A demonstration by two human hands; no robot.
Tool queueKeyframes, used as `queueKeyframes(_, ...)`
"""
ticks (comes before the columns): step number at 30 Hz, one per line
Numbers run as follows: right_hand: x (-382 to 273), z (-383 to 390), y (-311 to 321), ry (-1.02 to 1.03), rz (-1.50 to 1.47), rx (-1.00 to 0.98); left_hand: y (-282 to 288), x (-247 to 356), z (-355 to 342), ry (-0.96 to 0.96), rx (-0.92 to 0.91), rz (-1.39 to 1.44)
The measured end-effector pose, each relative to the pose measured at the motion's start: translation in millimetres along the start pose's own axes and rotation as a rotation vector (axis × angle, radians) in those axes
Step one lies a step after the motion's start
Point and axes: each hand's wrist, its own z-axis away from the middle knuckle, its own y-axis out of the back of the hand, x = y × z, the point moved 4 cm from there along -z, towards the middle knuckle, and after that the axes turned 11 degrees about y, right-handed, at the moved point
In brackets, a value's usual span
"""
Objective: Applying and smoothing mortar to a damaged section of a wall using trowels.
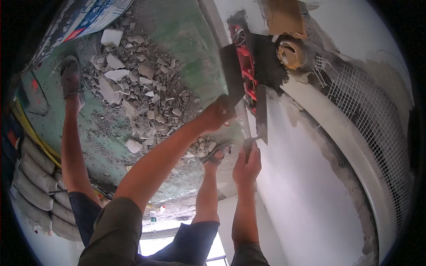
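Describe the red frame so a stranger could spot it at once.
Start at the thick white pipe sweeping down the right side. Above its upper end is a round tan opening; go left from there across the dark patch. The red frame is the long strip beyond, its bright colour setting it apart from the grey trowel beside its lower end.

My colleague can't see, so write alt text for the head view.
A person's right hand holds a trowel and the left hand a dark board, beside red fittings set in a wall. Rubble lies on the green floor.
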Motion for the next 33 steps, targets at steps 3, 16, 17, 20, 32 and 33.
queueKeyframes(3, -3.8, -3.7, -10.1, 0.072, -0.013, 0.013, 13.6, -3.5, 23.0, 0.002, 0.001, 0.016)
queueKeyframes(16, -31.8, 11.7, -0.3, -0.005, -0.031, -0.007, 82.7, 7.7, 185.7, 0.231, -0.147, -0.033)
queueKeyframes(17, -47.5, 11.6, 0.5, -0.095, -0.194, -0.041, 89.0, 22.5, 201.8, 0.205, -0.111, -0.101)
queueKeyframes(20, -104.6, -7.7, 17.2, -0.050, -0.408, -0.062, 101.6, 27.9, 236.4, 0.180, -0.068, 0.021)
queueKeyframes(32, -467.3, -236.4, 1.9, 0.607, 0.284, -0.381, 210.6, 180.4, 294.6, -0.425, 0.332, -0.010)
queueKeyframes(33, -478.4, -264.4, -12.7, 0.570, 0.465, -0.424, 210.0, 195.0, 286.6, -0.443, 0.282, 0.016)
